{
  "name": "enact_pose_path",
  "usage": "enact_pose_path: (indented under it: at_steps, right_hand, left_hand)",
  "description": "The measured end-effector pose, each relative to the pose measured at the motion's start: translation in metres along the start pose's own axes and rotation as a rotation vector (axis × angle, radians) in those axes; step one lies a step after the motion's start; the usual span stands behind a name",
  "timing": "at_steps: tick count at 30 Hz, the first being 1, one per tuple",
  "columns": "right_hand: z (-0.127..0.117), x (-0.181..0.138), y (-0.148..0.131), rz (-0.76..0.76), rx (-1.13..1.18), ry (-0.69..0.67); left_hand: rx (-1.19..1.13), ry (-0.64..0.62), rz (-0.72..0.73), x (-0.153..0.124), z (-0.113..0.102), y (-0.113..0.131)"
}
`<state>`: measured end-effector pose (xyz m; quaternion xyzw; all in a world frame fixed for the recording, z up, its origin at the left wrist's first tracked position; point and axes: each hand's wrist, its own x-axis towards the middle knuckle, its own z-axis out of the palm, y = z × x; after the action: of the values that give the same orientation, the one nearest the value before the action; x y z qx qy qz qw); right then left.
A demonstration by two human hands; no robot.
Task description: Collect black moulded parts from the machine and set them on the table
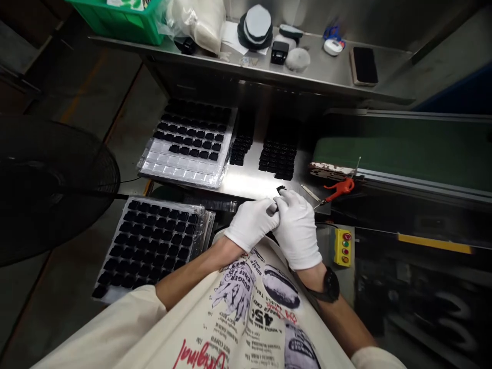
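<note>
My left hand (251, 223) and my right hand (295, 225), both in white gloves, meet at the near edge of the metal bench. Their fingers close around a small black plastic part (281, 189), mostly hidden by the gloves. Just beyond them, rows of like black parts (279, 154) lie on the bench, with a narrower group (242, 143) to their left. A clear tray (180, 169) farther left is partly filled with such parts. To the right of my right hand lies a red air blow gun (340, 189).
Lower left stands a second tray (154, 241) filled with black parts, near a large fan (49, 184). A green conveyor belt (407, 148) runs off to the right. A yellow button box (343, 247) sits below it. The shelf (326, 69) holds a phone (364, 66) and a green crate (126, 23).
</note>
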<state>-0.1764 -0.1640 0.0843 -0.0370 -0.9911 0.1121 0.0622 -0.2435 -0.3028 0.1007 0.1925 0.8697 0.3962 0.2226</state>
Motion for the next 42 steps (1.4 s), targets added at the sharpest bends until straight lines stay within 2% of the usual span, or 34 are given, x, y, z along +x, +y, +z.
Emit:
enact_pose_path:
  at_steps: [3, 6, 9, 13, 22, 35, 42]
  right_hand:
    - [-0.017, -0.005, -0.015, 0.009, 0.148, 0.088]
    - [-0.042, -0.01, -0.032, 0.051, 0.342, 0.129]
    - [-0.061, -0.013, -0.048, 0.075, 0.453, 0.062]
    - [-0.064, -0.012, -0.064, 0.091, 0.558, -0.055]
    - [-0.05, -0.002, -0.078, 0.153, 0.69, -0.17]
    - [-0.042, 0.007, -0.084, 0.197, 0.739, -0.175]
    - [-0.038, 0.019, -0.091, 0.233, 0.766, -0.181]
  left_hand:
    - [-0.248, -0.013, 0.067, -0.016, -0.028, -0.003]
    - [-0.492, 0.058, 0.023, -0.032, -0.056, -0.004]
    - [-0.643, 0.076, -0.116, -0.041, -0.072, -0.005]
    - [-0.772, 0.01, -0.264, -0.045, -0.08, -0.008]
    - [-0.737, 0.063, -0.373, -0.044, -0.096, -0.02]
    - [-0.717, -0.017, -0.369, -0.029, -0.111, -0.023]
    - [-0.679, 0.023, -0.296, -0.024, -0.124, -0.025]
